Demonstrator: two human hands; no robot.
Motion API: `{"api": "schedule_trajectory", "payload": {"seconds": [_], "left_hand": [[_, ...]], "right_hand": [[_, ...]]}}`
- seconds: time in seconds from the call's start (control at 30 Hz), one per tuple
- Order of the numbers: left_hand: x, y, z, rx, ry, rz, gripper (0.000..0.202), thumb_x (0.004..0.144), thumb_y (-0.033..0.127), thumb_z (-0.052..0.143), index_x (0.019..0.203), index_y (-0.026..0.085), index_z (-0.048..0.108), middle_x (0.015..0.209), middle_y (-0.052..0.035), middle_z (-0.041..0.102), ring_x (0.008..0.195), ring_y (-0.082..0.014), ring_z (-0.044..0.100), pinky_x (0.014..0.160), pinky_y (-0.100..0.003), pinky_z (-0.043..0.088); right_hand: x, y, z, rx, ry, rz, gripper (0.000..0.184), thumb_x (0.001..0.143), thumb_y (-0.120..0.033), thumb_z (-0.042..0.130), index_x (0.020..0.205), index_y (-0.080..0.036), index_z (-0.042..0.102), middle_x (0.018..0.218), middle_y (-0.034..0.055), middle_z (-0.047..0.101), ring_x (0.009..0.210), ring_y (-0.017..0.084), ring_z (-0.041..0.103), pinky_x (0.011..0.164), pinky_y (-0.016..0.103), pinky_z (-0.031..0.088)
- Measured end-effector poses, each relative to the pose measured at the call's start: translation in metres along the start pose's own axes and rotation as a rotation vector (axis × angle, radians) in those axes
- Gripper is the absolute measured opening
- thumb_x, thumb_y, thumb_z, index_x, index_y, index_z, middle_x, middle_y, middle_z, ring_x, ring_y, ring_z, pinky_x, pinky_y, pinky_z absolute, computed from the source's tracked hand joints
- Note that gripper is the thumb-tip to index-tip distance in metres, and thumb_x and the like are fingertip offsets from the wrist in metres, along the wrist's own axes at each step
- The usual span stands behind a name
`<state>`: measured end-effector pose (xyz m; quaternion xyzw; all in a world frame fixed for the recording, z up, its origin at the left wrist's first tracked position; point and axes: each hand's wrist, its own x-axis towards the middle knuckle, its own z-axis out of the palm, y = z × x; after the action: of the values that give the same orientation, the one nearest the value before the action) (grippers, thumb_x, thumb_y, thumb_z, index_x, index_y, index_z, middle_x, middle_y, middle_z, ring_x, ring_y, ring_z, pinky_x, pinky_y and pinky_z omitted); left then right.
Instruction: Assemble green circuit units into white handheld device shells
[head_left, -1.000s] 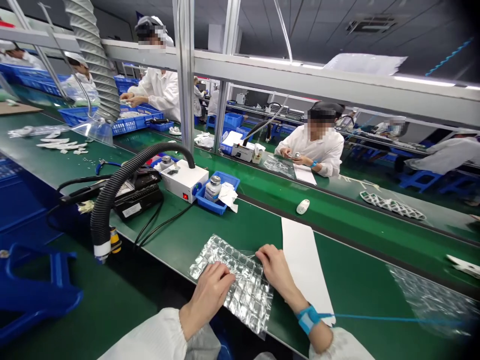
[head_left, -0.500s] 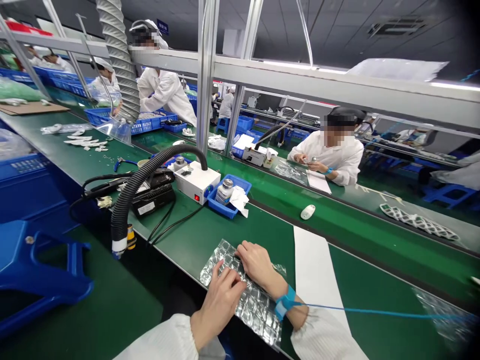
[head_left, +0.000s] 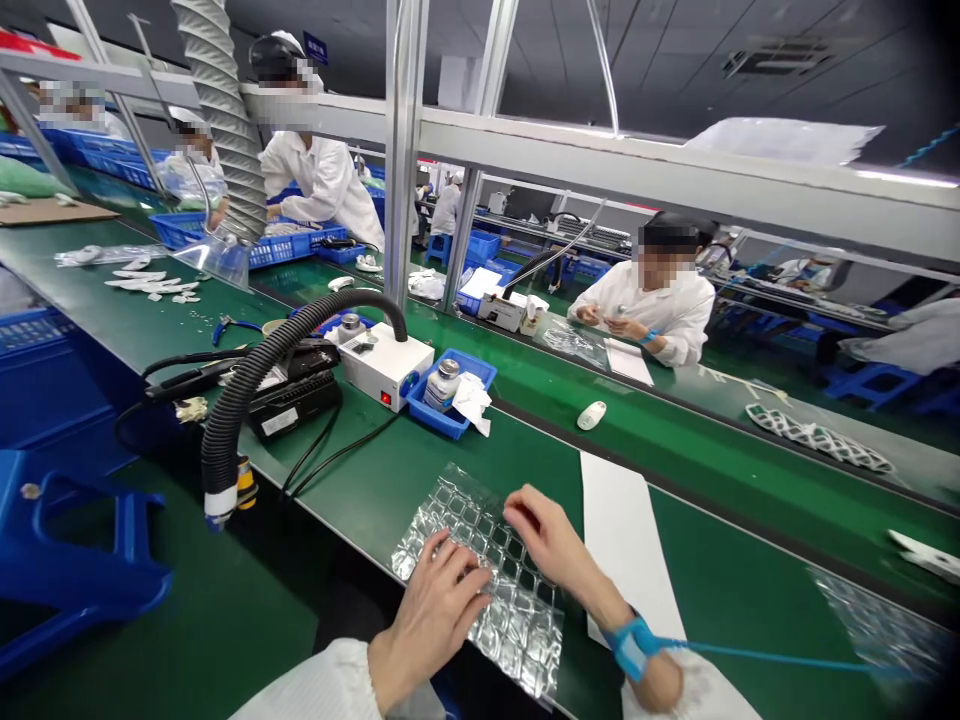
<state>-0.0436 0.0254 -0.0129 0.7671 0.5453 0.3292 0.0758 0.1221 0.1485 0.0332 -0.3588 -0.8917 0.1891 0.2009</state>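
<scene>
A clear plastic sheet with a grid of square pockets (head_left: 517, 635) lies across the front edge of the green bench. My left hand (head_left: 439, 600) rests over its near part, palm down, fingers bent and somewhat apart. At the far side my right hand (head_left: 547, 535) has its fingers curled and pinched at the sheet's edge. A blue strap with a cord (head_left: 631, 645) goes round my right wrist. Just right of that hand is a white paper strip (head_left: 622, 520). Green bench top shows through the sheet's far half, while the near half looks crinkled and shiny.
Left of the sheet are a white box with a black hose (head_left: 386, 365), a black device (head_left: 292, 405) and a blue tray (head_left: 450, 425) with a bottle and tissue. A white part (head_left: 592, 415) lies on the green belt. A co-worker (head_left: 649, 300) sits opposite.
My right hand has moved right and away from my left hand. The sheet's far part now spreads wider and flatter. My left hand stays on the sheet.
</scene>
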Motion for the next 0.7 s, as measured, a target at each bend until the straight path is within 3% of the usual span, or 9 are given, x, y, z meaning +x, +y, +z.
{"api": "schedule_trajectory", "payload": {"seconds": [0.07,0.17,0.27,0.4,0.6,0.7], "left_hand": [[0.001,0.000,-0.003,0.004,-0.009,0.009,0.016,0.091,0.018,0.051,0.103,0.022,0.059,0.094,-0.0032,0.063,0.091,-0.0192,0.059,0.105,-0.055,0.040],[0.002,0.000,-0.004,0.013,-0.025,0.037,0.022,0.091,0.017,0.049,0.111,0.022,0.058,0.101,-0.0048,0.064,0.095,-0.0197,0.061,0.109,-0.057,0.036],[0.002,-0.001,-0.002,0.046,-0.051,0.060,0.027,0.092,0.018,0.048,0.118,0.020,0.055,0.105,-0.0065,0.065,0.101,-0.0206,0.062,0.110,-0.059,0.035],[0.002,-0.002,0.003,0.168,-0.090,0.092,0.039,0.094,0.022,0.045,0.133,0.019,0.045,0.127,-0.0108,0.061,0.122,-0.0254,0.054,0.109,-0.060,0.038],[0.003,-0.006,0.007,0.290,-0.119,0.160,0.041,0.095,0.025,0.045,0.136,0.022,0.045,0.139,-0.0084,0.053,0.129,-0.0277,0.048,0.106,-0.062,0.041],[0.004,-0.006,0.008,0.306,-0.142,0.179,0.042,0.095,0.024,0.045,0.137,0.023,0.043,0.140,-0.0059,0.053,0.130,-0.0291,0.047,0.104,-0.063,0.041]], "right_hand": [[-0.027,-0.010,-0.004,0.019,-0.082,-0.047,0.015,0.094,-0.037,0.051,0.088,-0.023,0.052,0.082,0.0018,0.057,0.072,0.018,0.055,0.064,0.029,0.044],[-0.064,-0.013,-0.006,-0.071,-0.152,-0.057,0.027,0.084,-0.044,0.064,0.095,-0.023,0.052,0.091,0.0048,0.056,0.078,0.023,0.053,0.066,0.034,0.044],[-0.087,-0.004,-0.003,-0.143,-0.138,-0.008,0.008,0.093,-0.030,0.051,0.090,-0.023,0.049,0.087,0.0044,0.055,0.075,0.022,0.051,0.066,0.036,0.042],[-0.097,0.015,-0.001,-0.165,-0.035,0.026,0.018,0.097,-0.016,0.034,0.088,-0.022,0.049,0.082,0.0047,0.055,0.073,0.022,0.051,0.066,0.038,0.041],[-0.104,0.024,-0.010,-0.169,0.178,0.098,0.033,0.092,-0.009,0.032,0.112,-0.022,0.055,0.109,0.0130,0.059,0.097,0.028,0.057,0.076,0.046,0.047],[-0.105,0.009,-0.006,-0.155,0.042,-0.024,0.043,0.094,-0.012,0.038,0.134,-0.026,0.046,0.129,0.0120,0.057,0.116,0.030,0.053,0.091,0.049,0.047]]}}
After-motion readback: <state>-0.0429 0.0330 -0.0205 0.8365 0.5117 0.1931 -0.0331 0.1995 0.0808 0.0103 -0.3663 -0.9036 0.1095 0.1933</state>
